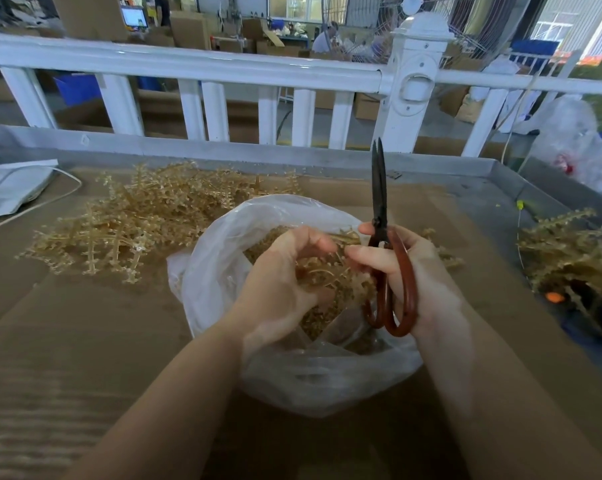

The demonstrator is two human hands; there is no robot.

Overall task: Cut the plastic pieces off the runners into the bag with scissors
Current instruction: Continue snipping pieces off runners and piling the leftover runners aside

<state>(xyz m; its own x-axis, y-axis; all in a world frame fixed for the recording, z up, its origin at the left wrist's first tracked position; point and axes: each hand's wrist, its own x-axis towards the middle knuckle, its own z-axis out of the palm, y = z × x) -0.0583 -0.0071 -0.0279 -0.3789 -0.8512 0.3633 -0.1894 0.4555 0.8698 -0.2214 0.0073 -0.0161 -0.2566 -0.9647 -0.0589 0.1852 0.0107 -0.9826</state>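
Over open bag on worktop: left hand gripping runner, right hand clutching closed scissors (blades up). Cut pieces already inside; big pile of uncut runners left behind.

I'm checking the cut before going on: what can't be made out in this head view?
- Bag contents: mostly covered by the left hand and right hand; how full it is cannot be told.
- Runner between the hands: the fingers hide where each hand holds it.
- Scissors: blades point up, away from the runner; the edges are too thin to judge.
- Right pile: its lower part is dark and blurred.
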